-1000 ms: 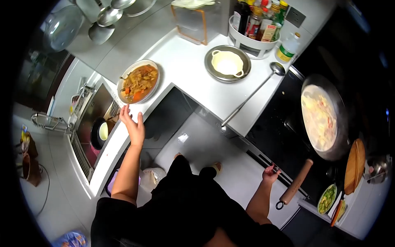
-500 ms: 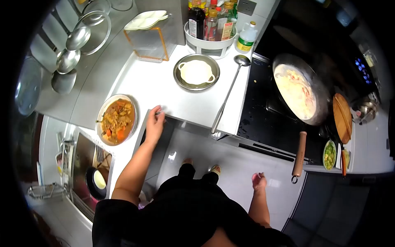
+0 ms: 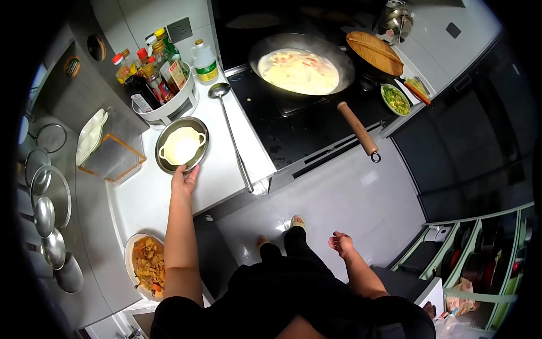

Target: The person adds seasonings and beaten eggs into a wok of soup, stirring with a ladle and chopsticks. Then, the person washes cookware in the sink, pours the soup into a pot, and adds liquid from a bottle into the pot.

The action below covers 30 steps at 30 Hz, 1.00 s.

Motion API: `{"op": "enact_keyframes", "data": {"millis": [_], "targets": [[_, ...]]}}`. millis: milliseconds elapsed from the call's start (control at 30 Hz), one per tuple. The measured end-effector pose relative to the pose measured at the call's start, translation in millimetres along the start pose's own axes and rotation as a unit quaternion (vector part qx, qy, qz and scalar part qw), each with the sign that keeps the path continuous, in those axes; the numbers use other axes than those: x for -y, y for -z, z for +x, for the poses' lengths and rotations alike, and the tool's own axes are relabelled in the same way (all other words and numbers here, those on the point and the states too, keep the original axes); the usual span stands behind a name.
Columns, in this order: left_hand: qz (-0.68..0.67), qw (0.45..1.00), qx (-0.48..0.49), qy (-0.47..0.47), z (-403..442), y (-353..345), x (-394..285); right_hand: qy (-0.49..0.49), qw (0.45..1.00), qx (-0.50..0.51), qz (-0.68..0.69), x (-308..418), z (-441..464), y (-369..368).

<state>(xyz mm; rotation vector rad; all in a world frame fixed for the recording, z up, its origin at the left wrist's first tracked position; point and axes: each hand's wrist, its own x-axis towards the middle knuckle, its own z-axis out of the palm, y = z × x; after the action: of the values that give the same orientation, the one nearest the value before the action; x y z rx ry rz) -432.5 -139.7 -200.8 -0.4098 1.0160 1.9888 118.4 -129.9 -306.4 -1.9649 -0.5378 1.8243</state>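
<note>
My left hand is at the near rim of a round metal dish, its fingers and thumb closed on the edge. Inside the dish sits a small cream bowl with two loop handles. To the right lies a long metal ladle on the white counter. My right hand hangs over the floor, fingers apart and loosely bent, holding nothing. Beyond it, on the black stove, stands a wok of creamy soup with reddish bits; its wooden handle points toward me.
A white caddy of sauce bottles and a clear jug stand at the back. A bowl of stew is at the lower left. Right of the wok are a wooden lid and a dish of chopped greens. An open drawer juts out.
My left hand has moved from beside the stew bowl to the metal dish and closed on its rim. My view has turned right, bringing the open drawer into sight. My right hand remains empty.
</note>
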Motion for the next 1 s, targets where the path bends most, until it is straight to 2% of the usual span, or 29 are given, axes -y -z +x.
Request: {"op": "enact_keyframes", "data": {"millis": [100, 267, 400, 600, 667, 733, 767, 800, 833, 867, 900, 933, 1000], "targets": [[0.018, 0.994, -0.101, -0.042, 4.4, -7.3, -1.3, -0.006, 1.0, -0.012, -0.001, -14.7, 0.6, 9.6], [0.006, 0.986, -0.122, -0.112, -2.6, 27.6, -10.6, 0.029, 1.0, 0.006, -0.008, 0.2, -10.1, -16.2], [-0.081, 0.974, -0.162, -0.139, -7.4, 66.7, -33.0, 0.046, 0.995, 0.064, -0.069, 14.9, -8.2, -45.8], [-0.173, 0.955, -0.175, -0.168, -6.4, 110.0, -62.4, 0.087, 0.972, 0.16, -0.151, 43.4, -17.6, -97.4], [-0.094, 0.978, -0.113, -0.146, -16.7, 119.1, -61.8, 0.102, 0.957, 0.2, -0.181, 50.6, -24.1, -120.6], [-0.018, 0.976, -0.149, -0.155, -70.9, 89.9, -44.1, 0.14, 0.921, 0.285, -0.227, 53.3, -28.0, -144.5], [0.048, 0.973, -0.11, -0.199, -91.1, 90.3, -28.0, 0.185, 0.888, 0.335, -0.255, 55.5, -41.4, -161.6], [0.085, 0.958, -0.1, -0.254, -114.2, 87.2, -5.3, 0.221, 0.831, 0.399, -0.319, 54.3, -37.8, -174.3], [0.268, 0.922, -0.059, -0.273, -148.4, 91.6, 9.7, 0.289, 0.778, 0.44, -0.343, 47.5, -21.7, -188.9], [0.161, 0.939, -0.031, -0.302, -148.3, 114.6, 34.8, 0.345, 0.716, 0.491, -0.356, 37.4, -7.2, -204.1], [0.183, 0.939, -0.026, -0.291, -192.4, 104.1, 39.2, 0.294, 0.721, 0.507, -0.37, 34.6, -11.2, -218.9], [0.186, 0.932, -0.068, -0.304, -224.3, 115.9, 51.4, 0.244, 0.726, 0.513, -0.387, 33.8, -23.3, -231.5], [0.193, 0.914, -0.155, -0.322, -284.7, 137.7, 73.4, 0.2, 0.621, 0.618, -0.439, 35.3, -85.0, -256.1]]}}
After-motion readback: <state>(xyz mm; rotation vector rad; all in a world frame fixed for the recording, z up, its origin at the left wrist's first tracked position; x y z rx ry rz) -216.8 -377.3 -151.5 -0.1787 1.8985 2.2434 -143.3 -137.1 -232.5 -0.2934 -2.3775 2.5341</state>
